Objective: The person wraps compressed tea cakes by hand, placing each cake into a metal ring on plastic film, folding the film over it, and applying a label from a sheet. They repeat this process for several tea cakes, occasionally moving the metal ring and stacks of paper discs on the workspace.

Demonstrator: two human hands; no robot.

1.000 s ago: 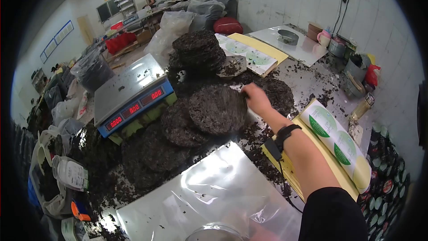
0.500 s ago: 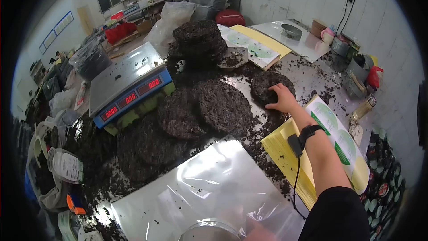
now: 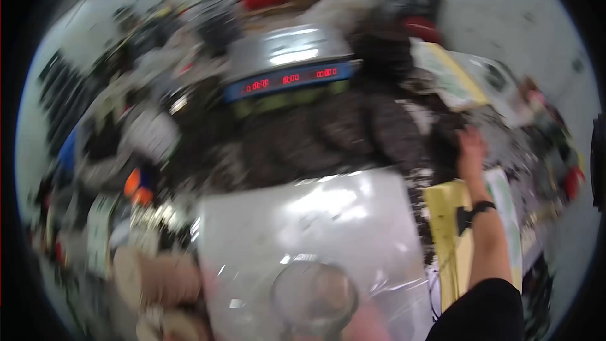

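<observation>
My right hand (image 3: 471, 149) reaches out to the right side of the work table, closed on the right edge of a dark, round, flaky cake (image 3: 444, 142) that looks like pressed dried seaweed. Motion smears its fingers. A dark band circles that wrist. More such cakes (image 3: 394, 132) overlap to the left, and a dark stack (image 3: 382, 50) stands behind them. No part of my left hand can be made out. A clear plastic sheet or bag (image 3: 303, 215) lies in front of me, with a round clear rim (image 3: 314, 297) at its near end.
A blue scale (image 3: 290, 79) with red digits stands behind the cakes. Yellow paper (image 3: 442, 215) lies beside my right forearm. Spools of brown twine (image 3: 167, 278), an orange tool (image 3: 137, 187) and a whitish jar (image 3: 151, 134) are at left. Dark crumbs litter the table.
My view has swung to the left and blurred, so the scene sits further right and the twine spools show. My right hand remains at the same cake.
</observation>
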